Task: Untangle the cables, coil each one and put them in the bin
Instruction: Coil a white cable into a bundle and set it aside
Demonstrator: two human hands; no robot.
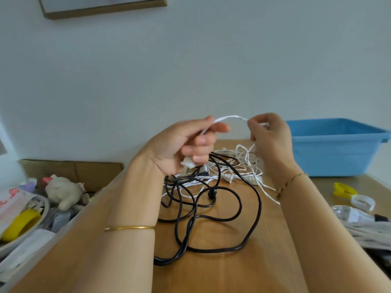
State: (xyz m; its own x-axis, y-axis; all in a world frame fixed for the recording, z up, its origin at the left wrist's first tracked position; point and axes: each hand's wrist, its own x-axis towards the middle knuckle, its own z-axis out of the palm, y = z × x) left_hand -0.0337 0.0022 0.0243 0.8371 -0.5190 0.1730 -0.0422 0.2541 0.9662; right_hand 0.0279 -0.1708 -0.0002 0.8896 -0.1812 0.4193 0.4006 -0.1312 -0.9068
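Observation:
A tangle of cables lies on the wooden table (pixel 264 261): a thick black cable (pixel 239 203) in loose loops in front, and a thin white cable (pixel 245 166) bunched behind it. Both hands are raised above the pile. My left hand (pixel 182 146) grips the white cable's plug end in its palm and pinches the cord between thumb and fingers. My right hand (pixel 270 136) pinches the same white cord a short way along, so a small arc (pixel 230 117) spans the two hands. The blue bin (pixel 338 144) stands at the table's back right, apart from the cables.
On the right of the table lie a yellow clip (pixel 343 189), a white ring (pixel 362 202), a plastic bottle (pixel 351 214) and a grey bundle (pixel 368 233). Left of the table, lower down, are a cardboard box (pixel 72 169), a plush toy (pixel 63 192) and a cluttered tray with yellow tape (pixel 20 225).

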